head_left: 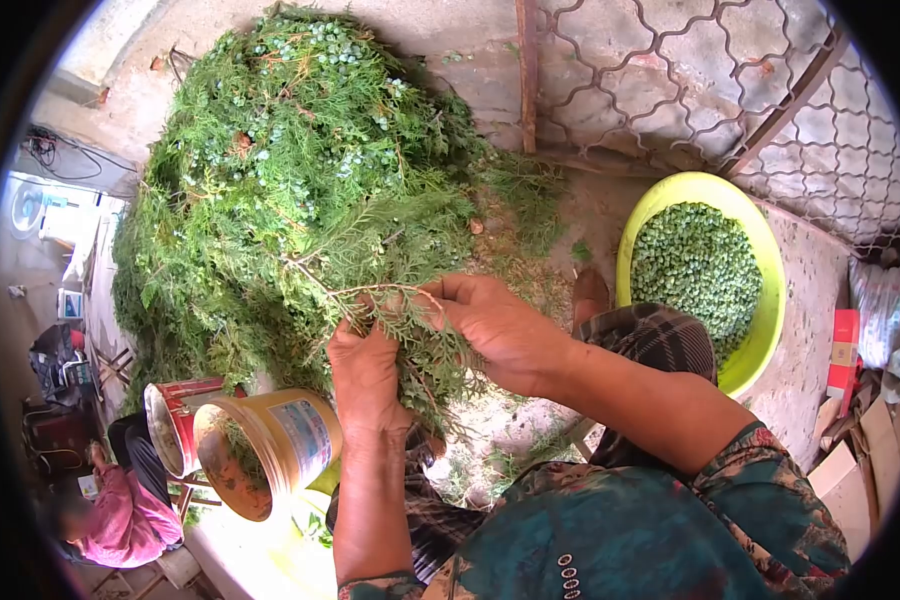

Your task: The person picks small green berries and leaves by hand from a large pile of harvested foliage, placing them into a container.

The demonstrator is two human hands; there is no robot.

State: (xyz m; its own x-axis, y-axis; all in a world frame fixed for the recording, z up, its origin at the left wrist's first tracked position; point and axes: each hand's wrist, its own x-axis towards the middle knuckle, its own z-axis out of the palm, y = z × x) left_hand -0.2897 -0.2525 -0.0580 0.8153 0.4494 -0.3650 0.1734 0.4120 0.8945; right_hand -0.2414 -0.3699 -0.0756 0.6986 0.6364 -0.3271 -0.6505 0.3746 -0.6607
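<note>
A leafy evergreen branch (315,278) with a thin brown stem stretches across both my hands, in front of a large heap of similar cut branches (290,150). My right hand (495,328) is closed around the stem's right end, with its sprays hanging below. Just left of it, my left hand (363,372) has its fingers pinched together on the branch's foliage; leaves partly cover the fingertips. Pale blue-green berry-like cones (335,50) dot the heap. To the right stands a yellow-green tub (628,262) holding many small green cones (695,265).
Tilted at lower left are a cream bucket (305,430) and a red-and-white bucket (160,430). Another person in a pink top (135,520) sits beyond them. A metal lattice gate (670,80) leans at the back; a red box (843,350) and cardboard (840,475) lie right.
</note>
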